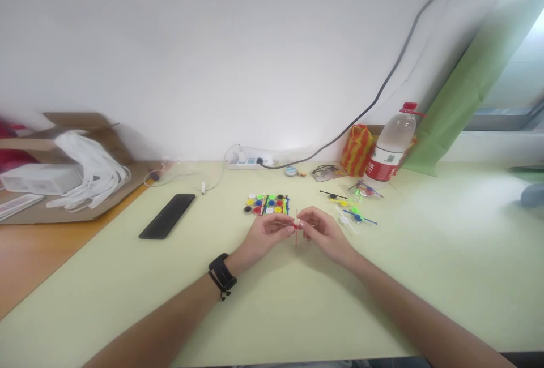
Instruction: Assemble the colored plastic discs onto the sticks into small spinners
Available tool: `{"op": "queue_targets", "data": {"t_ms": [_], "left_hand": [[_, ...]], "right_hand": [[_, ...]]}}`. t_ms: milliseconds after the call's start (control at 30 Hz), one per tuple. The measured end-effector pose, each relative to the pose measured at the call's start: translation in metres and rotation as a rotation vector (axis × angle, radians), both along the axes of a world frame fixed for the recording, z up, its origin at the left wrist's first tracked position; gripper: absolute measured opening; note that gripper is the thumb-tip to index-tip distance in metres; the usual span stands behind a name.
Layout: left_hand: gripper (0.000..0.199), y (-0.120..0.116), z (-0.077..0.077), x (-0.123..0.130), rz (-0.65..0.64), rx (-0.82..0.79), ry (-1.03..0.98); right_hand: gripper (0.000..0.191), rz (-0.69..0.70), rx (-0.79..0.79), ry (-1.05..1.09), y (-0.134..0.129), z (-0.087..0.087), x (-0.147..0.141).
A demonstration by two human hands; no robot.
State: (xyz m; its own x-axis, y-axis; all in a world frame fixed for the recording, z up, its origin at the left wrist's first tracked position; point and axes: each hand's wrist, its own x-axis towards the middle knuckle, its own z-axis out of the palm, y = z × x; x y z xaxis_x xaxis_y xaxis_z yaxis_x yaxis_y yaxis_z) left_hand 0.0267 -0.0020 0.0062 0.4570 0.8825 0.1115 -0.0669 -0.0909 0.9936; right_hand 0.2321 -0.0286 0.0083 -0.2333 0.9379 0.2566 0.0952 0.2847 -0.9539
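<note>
- The left hand [263, 238] has thumb and fingers nearly closed, pinching a small red piece [296, 236]
- The right hand [325, 233] pinches it from the other side, its thin bar between both hands, above the pale table [255, 311]
- Coloured discs [257, 202] lie in rows just beyond the left hand, near coloured sticks [264, 205]
- Past the right hand, spinner-like pieces [357, 217] lie scattered
- Farther out: a black phone [167, 216], a bottle [389, 144]

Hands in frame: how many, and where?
2. Left hand, just on the near side of the coloured discs; right hand, facing it. Their fingertips meet at a small red piece. No other hands visible; some fingers are partly hidden.
</note>
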Motion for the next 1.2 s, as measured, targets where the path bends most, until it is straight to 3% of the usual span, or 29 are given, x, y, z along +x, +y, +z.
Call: {"op": "queue_targets", "data": {"t_ms": [100, 267, 333, 400, 433, 500, 567, 667, 800, 1000, 1200], "left_hand": [[0.034, 0.001, -0.002, -0.001, -0.014, -0.019, -0.014], [0.036, 0.002, -0.003, -0.003, 0.017, -0.020, -0.032], [0.036, 0.003, -0.002, -0.003, 0.039, -0.027, -0.033], [0.037, 0.004, -0.002, -0.003, 0.055, -0.035, -0.033], [0.037, 0.004, -0.002, -0.003, 0.062, -0.039, -0.034], [0.036, 0.004, -0.002, -0.003, 0.073, -0.044, -0.039], [0.036, 0.005, -0.002, -0.003, 0.083, -0.045, -0.048], [0.035, 0.006, -0.003, -0.003, 0.076, -0.037, -0.049], [0.034, 0.005, -0.004, -0.003, 0.068, -0.021, -0.041], [0.033, 0.003, -0.004, -0.003, 0.042, -0.018, -0.043], [0.033, 0.005, -0.005, -0.003, 0.052, -0.020, -0.045]], "right_hand": [[0.037, -0.020, 0.085, -0.088, -0.003, -0.002, 0.003], [0.070, -0.014, 0.066, -0.060, -0.008, -0.003, 0.001], [0.061, -0.028, 0.056, -0.021, -0.008, -0.003, 0.001], [0.037, -0.018, 0.047, -0.025, -0.006, -0.003, 0.003], [0.039, 0.000, 0.036, -0.042, -0.005, -0.002, 0.005], [0.062, 0.032, 0.003, -0.067, -0.001, -0.001, 0.008], [0.068, 0.014, -0.023, -0.044, 0.002, 0.001, 0.011], [0.054, -0.042, -0.045, 0.030, 0.003, 0.004, 0.009], [0.038, 0.002, -0.064, 0.114, -0.001, 0.007, 0.003], [0.032, 0.083, -0.077, 0.115, -0.001, 0.003, -0.001], [0.029, 0.064, -0.053, 0.073, 0.000, -0.004, 0.001]]}}
